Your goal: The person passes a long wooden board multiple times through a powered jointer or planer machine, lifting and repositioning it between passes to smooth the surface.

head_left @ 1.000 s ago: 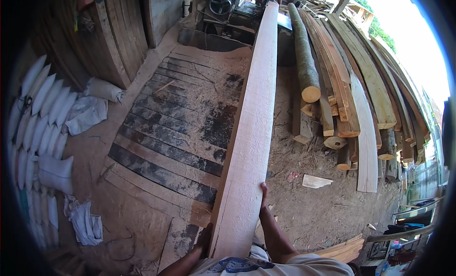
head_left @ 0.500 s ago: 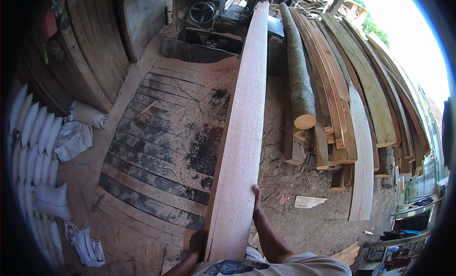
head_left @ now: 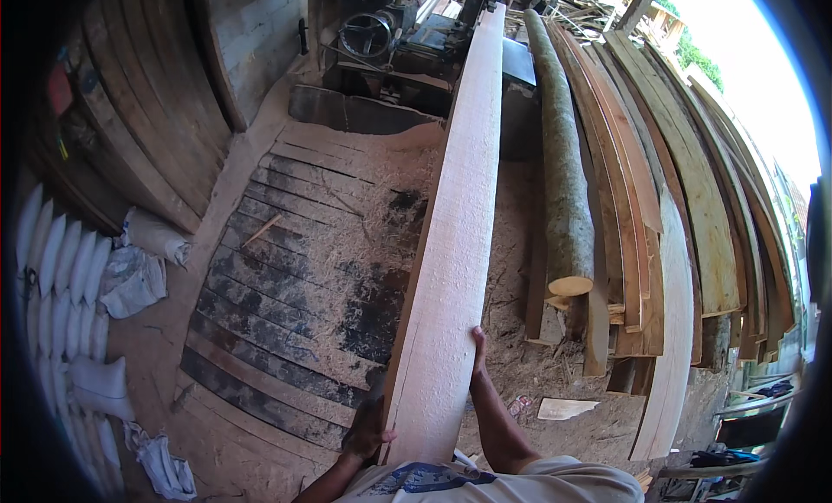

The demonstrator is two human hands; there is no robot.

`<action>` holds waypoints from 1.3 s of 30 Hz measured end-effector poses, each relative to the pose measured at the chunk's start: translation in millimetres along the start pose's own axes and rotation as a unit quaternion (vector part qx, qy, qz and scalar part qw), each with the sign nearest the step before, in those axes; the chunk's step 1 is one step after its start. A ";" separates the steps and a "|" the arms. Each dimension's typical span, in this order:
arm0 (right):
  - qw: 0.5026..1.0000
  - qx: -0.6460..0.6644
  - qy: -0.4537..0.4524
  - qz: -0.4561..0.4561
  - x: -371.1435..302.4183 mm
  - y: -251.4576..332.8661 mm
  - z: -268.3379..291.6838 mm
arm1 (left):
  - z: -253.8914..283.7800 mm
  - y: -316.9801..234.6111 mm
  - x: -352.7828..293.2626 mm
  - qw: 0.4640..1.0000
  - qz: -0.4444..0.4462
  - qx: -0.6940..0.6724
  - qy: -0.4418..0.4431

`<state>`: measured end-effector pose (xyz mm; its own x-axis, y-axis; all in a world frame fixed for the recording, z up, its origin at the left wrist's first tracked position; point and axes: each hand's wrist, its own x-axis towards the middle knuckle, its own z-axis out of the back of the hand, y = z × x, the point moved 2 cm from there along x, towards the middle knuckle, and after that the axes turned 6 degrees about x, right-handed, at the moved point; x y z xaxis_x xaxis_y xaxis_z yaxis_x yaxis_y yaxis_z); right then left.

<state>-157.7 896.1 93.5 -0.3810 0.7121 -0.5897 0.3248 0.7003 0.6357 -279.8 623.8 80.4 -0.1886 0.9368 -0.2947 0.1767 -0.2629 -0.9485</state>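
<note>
Plank (head_left: pixel 458 243), long, pale and rough-faced, runs from bottom centre of the frame up to top centre, leaning a bit R as it goes. Far end sits at the dark machine (head_left: pixel 429 39) w/ the spoked handwheel (head_left: pixel 366 37); too small to tell what it bears on there. Near end comes down to the person's shirt (head_left: pixel 433 479); can't tell if they touch.

Step in hand, I'd judge: carrying & steadying the near end, lined up w/ the machine. Next move prob. calls for an even hold, both sides level, no twist, since a swing at this end would shift the far one.

L grip (head_left: pixel 371 429), lower centre, pinches the plank's L edge: thumb on the top face, other fingers mostly hidden down the side. R grip (head_left: pixel 478 360), a bit higher in the frame, clasps the R edge, digit pointing up along it; whatever's underneath is out of sight. So plank lies btwn the two, touching both, w/ nearly all its length beyond them. Round log (head_left: pixel 563 156), upper R, lies apart from it.
</note>
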 end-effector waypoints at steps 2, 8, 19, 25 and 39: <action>1.000 -0.013 -0.017 -0.017 25.0 26.8 -14.3 | -0.5 -20.1 41.3 1.000 0.004 0.023 0.015; 0.998 -0.037 -0.056 -0.011 113.4 88.9 -43.2 | 13.0 -30.8 145.9 0.997 0.019 -0.070 0.022; 0.998 -0.021 -0.052 -0.037 267.5 169.6 -77.7 | 37.4 -91.9 317.1 0.993 0.038 -0.110 0.011; 0.998 -0.020 -0.032 -0.041 350.3 237.0 -114.6 | 49.6 -128.9 415.2 0.995 0.043 -0.095 -0.001; 0.998 0.057 0.022 -0.014 541.6 361.0 -164.1 | 83.8 -223.1 634.0 0.999 0.002 -0.012 -0.040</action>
<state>-388.9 1526.2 85.3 -0.4283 0.6912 -0.5821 0.4093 0.7227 0.5569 -519.7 1257.0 95.5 -0.2649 0.9137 -0.3081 0.2014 -0.2600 -0.9444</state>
